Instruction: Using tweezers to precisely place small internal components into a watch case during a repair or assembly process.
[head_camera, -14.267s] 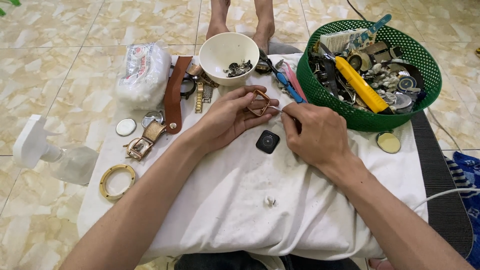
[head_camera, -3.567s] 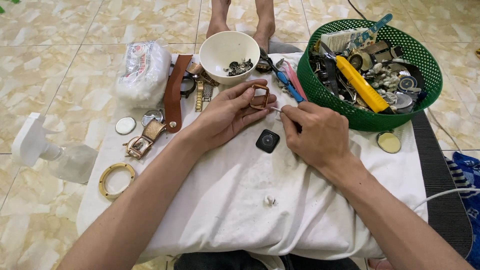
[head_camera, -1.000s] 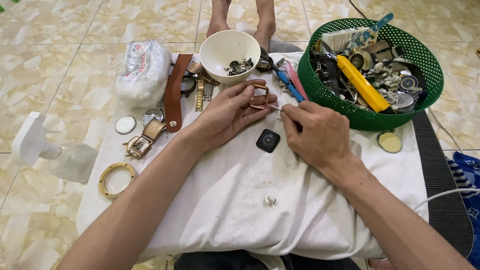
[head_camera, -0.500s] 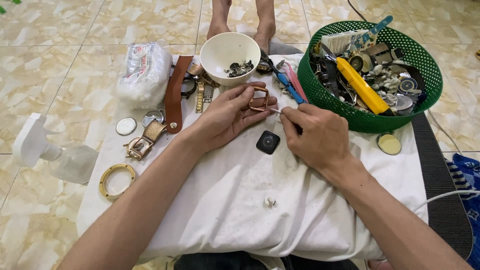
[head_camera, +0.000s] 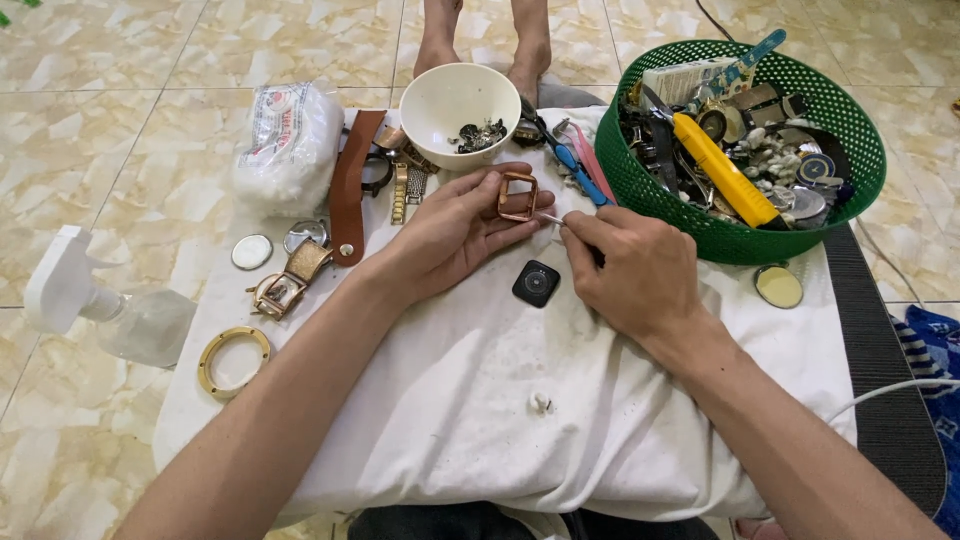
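My left hand (head_camera: 455, 232) holds a small copper-coloured square watch case (head_camera: 518, 196) between thumb and fingers, above the white cloth (head_camera: 480, 400). My right hand (head_camera: 630, 270) pinches a thin metal tool (head_camera: 551, 219) whose tip touches the case's lower right corner. A black square watch module (head_camera: 536, 283) lies on the cloth just below both hands. A tiny white part (head_camera: 541, 403) lies lower on the cloth.
A white bowl (head_camera: 440, 100) of small parts, a brown strap (head_camera: 351, 185), watches (head_camera: 285, 285), a gold ring (head_camera: 233, 360) and a plastic bag (head_camera: 290, 145) lie left. A green basket (head_camera: 850, 190) of tools with a yellow handle (head_camera: 725, 170) is at the right. Another person's bare feet (head_camera: 485, 40) rest at the top. A spray bottle (head_camera: 100, 310) lies on the floor.
Hardly anything differs: both hands stay at the watch case, with only slight shifts of the tool tip against it.
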